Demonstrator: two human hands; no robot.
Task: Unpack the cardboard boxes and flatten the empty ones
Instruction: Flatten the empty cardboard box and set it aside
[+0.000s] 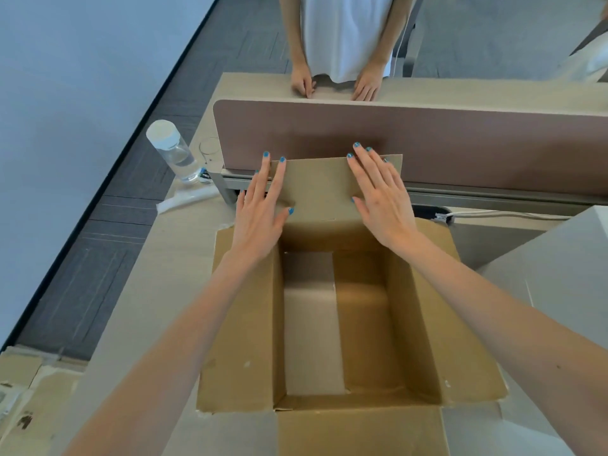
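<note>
An open brown cardboard box (411, 324) stands on the desk in front of me, its inside bare. All its top flaps are spread outward. My left hand (260, 205) lies flat with straight fingers on the left part of the far flap (319, 189). My right hand (378, 195) lies flat on the right part of the same flap. That flap leans against the brown desk divider (460, 143).
A clear bottle (174, 149) with a white cap stands at the desk's left far corner. Another person stands beyond the divider with both hands (335, 85) on the far desk. A grey-white box (566, 264) sits at right. Flattened cardboard (29, 396) lies on the floor at lower left.
</note>
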